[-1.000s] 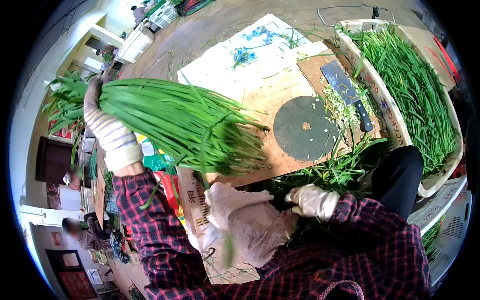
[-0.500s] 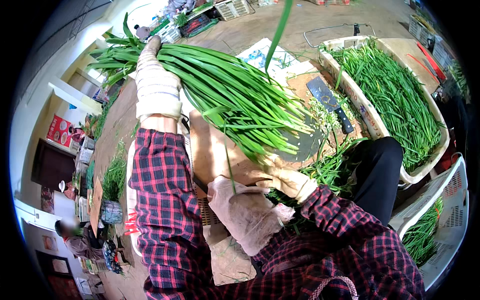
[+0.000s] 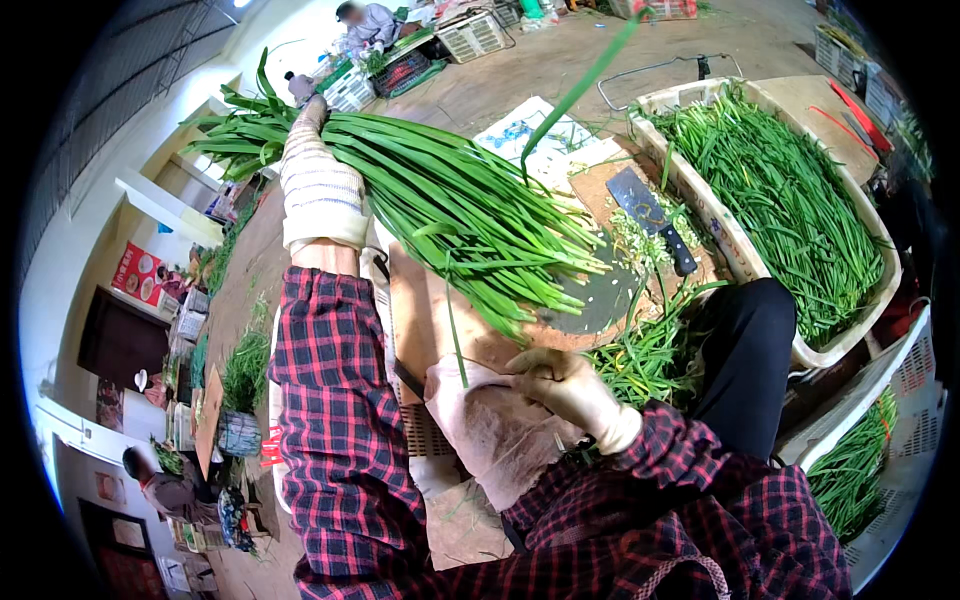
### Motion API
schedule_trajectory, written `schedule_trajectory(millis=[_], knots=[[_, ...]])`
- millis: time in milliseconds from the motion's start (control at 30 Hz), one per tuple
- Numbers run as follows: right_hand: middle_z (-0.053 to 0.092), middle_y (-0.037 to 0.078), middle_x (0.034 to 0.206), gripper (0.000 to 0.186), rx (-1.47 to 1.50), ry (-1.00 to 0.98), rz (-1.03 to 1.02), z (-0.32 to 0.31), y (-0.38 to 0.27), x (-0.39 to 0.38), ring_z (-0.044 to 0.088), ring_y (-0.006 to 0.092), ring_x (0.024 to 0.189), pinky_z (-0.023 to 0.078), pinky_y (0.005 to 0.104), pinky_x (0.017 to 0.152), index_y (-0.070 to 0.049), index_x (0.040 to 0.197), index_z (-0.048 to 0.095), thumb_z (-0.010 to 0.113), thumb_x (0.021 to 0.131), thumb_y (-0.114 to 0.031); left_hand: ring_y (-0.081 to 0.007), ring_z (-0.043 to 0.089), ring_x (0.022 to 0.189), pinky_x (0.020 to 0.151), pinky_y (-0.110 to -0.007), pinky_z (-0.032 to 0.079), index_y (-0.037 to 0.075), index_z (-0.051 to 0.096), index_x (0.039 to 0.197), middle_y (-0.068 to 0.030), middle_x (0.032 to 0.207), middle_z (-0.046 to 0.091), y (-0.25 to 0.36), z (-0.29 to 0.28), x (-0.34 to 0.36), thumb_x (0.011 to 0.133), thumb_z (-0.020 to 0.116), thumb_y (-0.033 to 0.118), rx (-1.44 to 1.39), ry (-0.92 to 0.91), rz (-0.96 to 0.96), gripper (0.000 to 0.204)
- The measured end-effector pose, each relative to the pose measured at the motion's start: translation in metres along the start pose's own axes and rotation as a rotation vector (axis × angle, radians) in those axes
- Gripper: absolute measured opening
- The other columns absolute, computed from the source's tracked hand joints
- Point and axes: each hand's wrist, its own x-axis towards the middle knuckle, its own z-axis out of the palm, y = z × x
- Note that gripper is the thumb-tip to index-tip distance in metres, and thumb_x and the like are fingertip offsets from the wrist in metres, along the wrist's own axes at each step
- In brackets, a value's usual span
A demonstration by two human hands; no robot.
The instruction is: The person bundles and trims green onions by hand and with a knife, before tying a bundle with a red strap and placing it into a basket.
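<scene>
My left hand (image 3: 322, 185), in a white striped glove, is closed around the leafy end of a big bunch of garlic chives (image 3: 440, 190). The bunch slants across the wooden board, its pale cut ends pointing right. My right hand (image 3: 575, 395), in a cream glove, is near my lap beside a pinkish-brown cloth (image 3: 490, 420). Its fingers are curled in, and whatever they may hold is hidden. A cleaver (image 3: 645, 210) with a black handle lies on the chopping board (image 3: 595, 190) among chopped pale trimmings (image 3: 650, 245), clear of both hands.
A white tub (image 3: 725, 232) full of chives stands at the right, with a perforated white crate (image 3: 905, 420) below it. Loose greens (image 3: 650, 350) lie by my knee. Two people sit among crates, one far off (image 3: 370, 28), another at lower left (image 3: 175, 490).
My right hand has drawn back from the chives' cut ends toward the cloth, its fingers curling in. My left hand keeps its hold on the bunch; the view has shifted slightly.
</scene>
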Motion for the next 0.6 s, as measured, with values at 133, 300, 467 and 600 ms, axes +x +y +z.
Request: schedule_trajectory(millis=[133,300,467,600], knots=[[0.068,0.013,0.078,0.042,-1.014,0.467,-0.559,-0.02,-0.039,-0.007,0.067,0.0313,0.07,0.052,0.0383,0.06,-0.006,0.114,0.054,0.072,0.079,-0.02,-0.019,0.058,0.067,0.062,-0.032,0.05,0.004,0.064,0.095,-0.0061,0.083,0.063,-0.001,-0.004,-0.008,0.087,0.065,0.023,0.018,-0.096,0.052,0.021],[0.066,0.016,0.076,0.025,-1.048,0.456,-0.594,-0.039,-0.057,0.035,0.065,0.0331,0.069,0.05,0.0384,0.061,-0.003,0.095,0.065,0.07,0.084,-0.024,-0.0266,0.063,0.076,0.073,-0.039,0.054,0.003,0.063,0.097,-0.0108,0.089,0.067,-0.008,0.008,-0.005,0.087,0.065,0.019,0.099,-0.052,-0.004,0.019],[0.066,0.017,0.08,0.016,-0.693,0.255,-0.529,-0.046,-0.063,0.013,0.066,0.0327,0.072,0.052,0.0374,0.064,-0.002,0.095,0.067,0.067,0.085,-0.015,-0.0285,0.064,0.079,0.076,-0.041,0.055,0.004,0.064,0.1,-0.0119,0.094,0.068,-0.006,0.009,0.007,0.087,0.065,0.022,0.119,-0.027,-0.066,0.022],[0.062,0.014,0.072,0.015,-1.145,0.173,-0.539,-0.069,-0.039,-0.007,0.064,0.0326,0.066,0.052,0.04,0.06,-0.003,0.09,0.063,0.065,0.082,-0.016,-0.0289,0.064,0.081,0.076,-0.042,0.055,0.004,0.064,0.102,-0.0123,0.097,0.068,-0.028,-0.006,0.022,0.087,0.065,0.02,0.115,-0.103,-0.095,0.023]])
